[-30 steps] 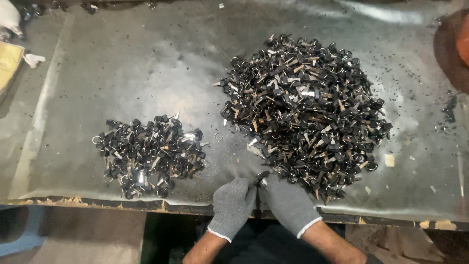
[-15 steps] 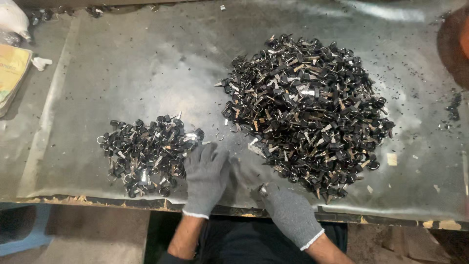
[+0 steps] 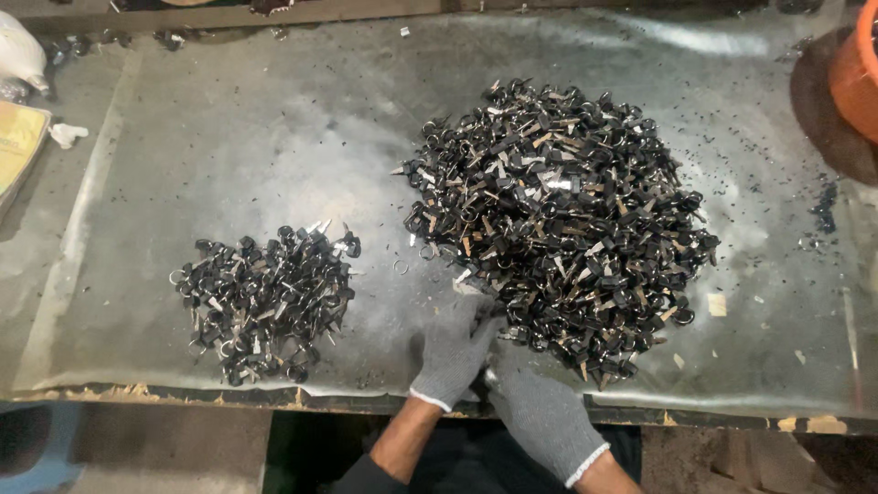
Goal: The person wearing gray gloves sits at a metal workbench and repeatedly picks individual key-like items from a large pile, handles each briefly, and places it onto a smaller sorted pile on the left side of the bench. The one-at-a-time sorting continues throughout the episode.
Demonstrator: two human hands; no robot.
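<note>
Left hand point(image 3: 455, 352) and right hand point(image 3: 540, 412): gloved, fingers curled together, grip contents unclear | large key pile point(image 3: 558, 215): touching fingertips, tabletop point(image 3: 229, 137) front edge | risk: loose keys sliding over edge.

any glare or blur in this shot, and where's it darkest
Head view: pale glare streaks the metal sheet, strongest centre and top right; the big pile and small pile are sharp; both gloved hands, left hand and right hand, slightly soft; darkest below the table edge.
</note>
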